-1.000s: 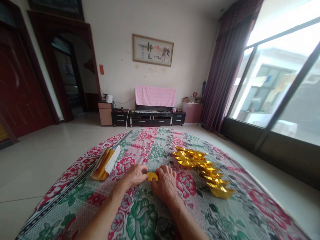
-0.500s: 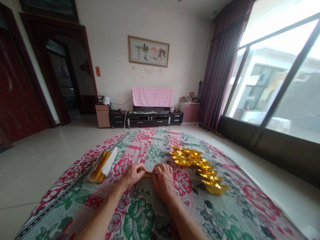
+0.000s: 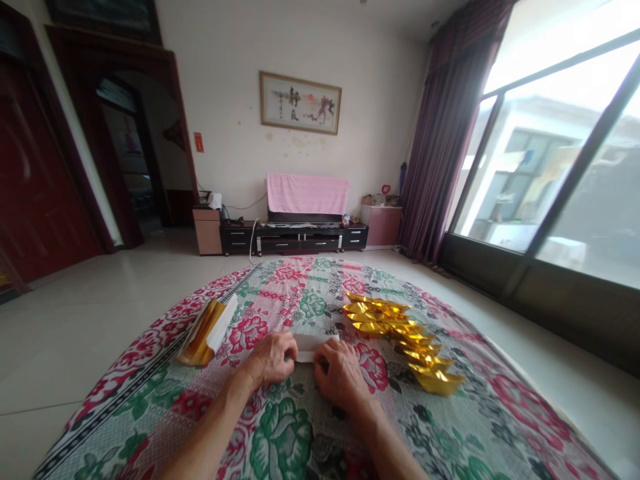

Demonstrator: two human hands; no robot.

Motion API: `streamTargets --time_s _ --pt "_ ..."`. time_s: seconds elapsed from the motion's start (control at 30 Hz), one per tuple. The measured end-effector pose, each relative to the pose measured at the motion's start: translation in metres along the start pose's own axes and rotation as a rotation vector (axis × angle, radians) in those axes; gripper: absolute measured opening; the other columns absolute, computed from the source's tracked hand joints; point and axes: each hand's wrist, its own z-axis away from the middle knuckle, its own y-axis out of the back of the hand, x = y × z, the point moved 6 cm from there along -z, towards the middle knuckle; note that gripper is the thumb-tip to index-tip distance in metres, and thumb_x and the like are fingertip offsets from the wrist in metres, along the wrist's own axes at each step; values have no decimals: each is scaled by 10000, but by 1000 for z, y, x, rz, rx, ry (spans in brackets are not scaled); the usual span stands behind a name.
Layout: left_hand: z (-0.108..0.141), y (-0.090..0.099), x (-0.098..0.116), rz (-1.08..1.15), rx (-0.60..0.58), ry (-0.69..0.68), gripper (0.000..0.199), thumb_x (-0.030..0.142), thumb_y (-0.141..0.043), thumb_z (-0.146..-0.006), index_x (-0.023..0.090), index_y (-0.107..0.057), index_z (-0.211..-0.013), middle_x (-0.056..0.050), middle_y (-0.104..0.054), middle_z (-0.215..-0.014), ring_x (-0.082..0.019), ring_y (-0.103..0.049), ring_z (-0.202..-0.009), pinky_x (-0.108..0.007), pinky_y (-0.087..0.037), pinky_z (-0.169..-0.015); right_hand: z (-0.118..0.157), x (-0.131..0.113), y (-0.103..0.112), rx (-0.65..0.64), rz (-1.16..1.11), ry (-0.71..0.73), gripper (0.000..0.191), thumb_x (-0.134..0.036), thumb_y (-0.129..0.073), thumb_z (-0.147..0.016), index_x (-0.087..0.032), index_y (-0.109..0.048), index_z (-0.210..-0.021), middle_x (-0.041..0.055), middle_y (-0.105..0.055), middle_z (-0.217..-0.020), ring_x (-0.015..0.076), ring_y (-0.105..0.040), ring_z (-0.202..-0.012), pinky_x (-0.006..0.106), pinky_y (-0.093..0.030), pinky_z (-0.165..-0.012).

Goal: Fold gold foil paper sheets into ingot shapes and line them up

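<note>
Between my two hands lies a sheet of foil paper (image 3: 307,347) with its white side up and a crease along it. My left hand (image 3: 274,357) pinches the sheet's left end, fingers curled. At the other end my right hand (image 3: 340,370) grips the paper, with thumb and fingers closed. To the right, several folded gold paper ingots (image 3: 435,379) stand in an overlapping row. On the left side rests a stack of gold and white foil paper (image 3: 203,333), slightly curled.
A floral cloth (image 3: 280,433) covers the round table under my hands. Beyond it, a low black TV cabinet (image 3: 300,241) carries a screen draped with a pink towel (image 3: 307,192). Purple curtains (image 3: 435,147) and a large window are on the right.
The paper between my hands showed a narrow gold strip before; now its white side shows, wider. My hands have turned slightly and moved a little apart. The ingots and stack stay put.
</note>
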Motion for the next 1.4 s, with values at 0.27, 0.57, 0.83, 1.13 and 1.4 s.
streamTargets --time_s 0.27,0.57,0.83,1.13,1.4 --pt "0 2 -1 55 -38 43 230 113 -491 -614 198 -651 -756 -11 -600 -766 -130 -528 -665 -227 -413 -641 4 16 6 -38 -136 98 106 -159 -522 -741 -198 -582 -819 25 -545 -892 146 -517 -858 256 -385 -806" --pt "-1 4 -6 173 8 83 120 196 -537 -658 175 -643 -711 2 -589 -698 -111 -518 -644 -200 -393 -610 6 25 12 98 -286 66 297 -114 -535 -691 -207 -533 -974 50 -506 -1068 170 -478 -1027 287 -375 -906" --pt "1 9 -16 330 156 104 112 230 -547 -709 152 -627 -708 -7 -607 -695 -109 -540 -668 -188 -407 -631 5 36 17 171 -364 -12 162 -171 -481 -775 -189 -567 -911 38 -586 -909 144 -556 -811 242 -429 -737" --pt "0 10 -20 351 244 103 106 228 -563 -704 169 -630 -760 7 -576 -700 -96 -509 -616 -185 -413 -592 2 37 11 130 -361 6 226 -237 -418 -867 -183 -615 -770 22 -587 -722 123 -553 -657 215 -384 -612" --pt "-4 20 4 341 280 -33 149 175 -594 -682 192 -659 -815 -23 -577 -917 -104 -540 -757 -189 -446 -664 -1 46 6 123 -393 -58 166 -239 -490 -819 -186 -642 -774 16 -611 -712 128 -565 -646 216 -397 -602"
